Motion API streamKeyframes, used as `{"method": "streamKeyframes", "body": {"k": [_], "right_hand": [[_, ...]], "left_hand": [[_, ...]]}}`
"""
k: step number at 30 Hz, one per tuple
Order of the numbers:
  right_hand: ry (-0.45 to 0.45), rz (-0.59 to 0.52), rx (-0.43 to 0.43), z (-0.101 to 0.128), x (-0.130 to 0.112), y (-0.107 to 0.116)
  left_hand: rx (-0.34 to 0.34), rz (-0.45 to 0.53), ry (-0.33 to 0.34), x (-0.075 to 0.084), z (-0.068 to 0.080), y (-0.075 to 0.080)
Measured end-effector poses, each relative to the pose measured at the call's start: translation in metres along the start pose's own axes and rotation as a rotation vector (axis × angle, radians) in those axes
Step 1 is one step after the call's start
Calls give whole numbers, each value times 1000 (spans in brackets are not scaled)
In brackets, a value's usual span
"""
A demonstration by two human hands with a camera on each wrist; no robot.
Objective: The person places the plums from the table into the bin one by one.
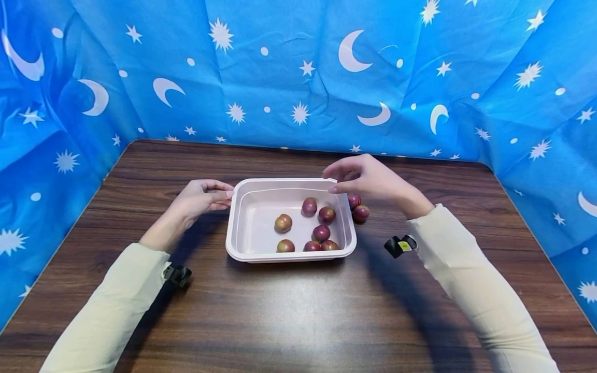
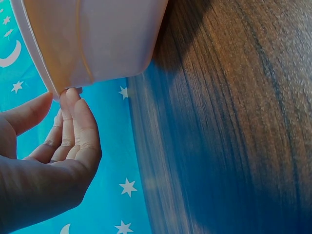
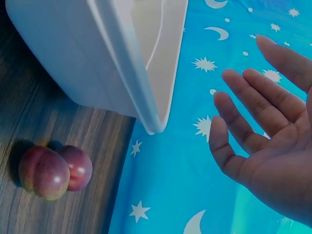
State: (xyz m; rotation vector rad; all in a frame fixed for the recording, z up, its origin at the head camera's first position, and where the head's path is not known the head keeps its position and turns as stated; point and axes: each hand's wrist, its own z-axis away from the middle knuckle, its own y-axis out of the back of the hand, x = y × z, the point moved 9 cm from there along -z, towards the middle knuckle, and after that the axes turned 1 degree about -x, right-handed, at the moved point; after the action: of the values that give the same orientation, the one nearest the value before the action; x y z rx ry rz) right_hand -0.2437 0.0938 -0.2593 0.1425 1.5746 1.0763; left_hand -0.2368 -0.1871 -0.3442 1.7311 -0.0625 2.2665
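Observation:
A white plastic container (image 1: 256,256) stands on the table with several reddish plums (image 1: 321,233) inside, mostly toward its right half. My left hand (image 1: 198,199) pinches the rim at the far left corner; the left wrist view shows thumb and fingertips on either side of that rim (image 2: 45,73). Over the far right corner hovers my right hand (image 1: 368,178), its fingers spread and loosely bent. In the right wrist view this hand (image 3: 273,126) holds nothing and is apart from the container (image 3: 97,53). Two more plums (image 1: 360,213) lie on the table just outside the container's right side.
The dark wood-grain table (image 1: 280,316) extends around the container on all sides. A blue cloth (image 1: 289,67) with white moons and stars hangs behind the table and along both sides.

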Motion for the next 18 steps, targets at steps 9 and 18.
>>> {"method": "streamKeyframes", "body": {"k": [9,18], "right_hand": [[21,6,10,6,4,9],[12,-18,34,14,14,19]], "left_hand": [[2,-3,-1,-2,0,1],[0,5,-6,-3,-2,1]]}}
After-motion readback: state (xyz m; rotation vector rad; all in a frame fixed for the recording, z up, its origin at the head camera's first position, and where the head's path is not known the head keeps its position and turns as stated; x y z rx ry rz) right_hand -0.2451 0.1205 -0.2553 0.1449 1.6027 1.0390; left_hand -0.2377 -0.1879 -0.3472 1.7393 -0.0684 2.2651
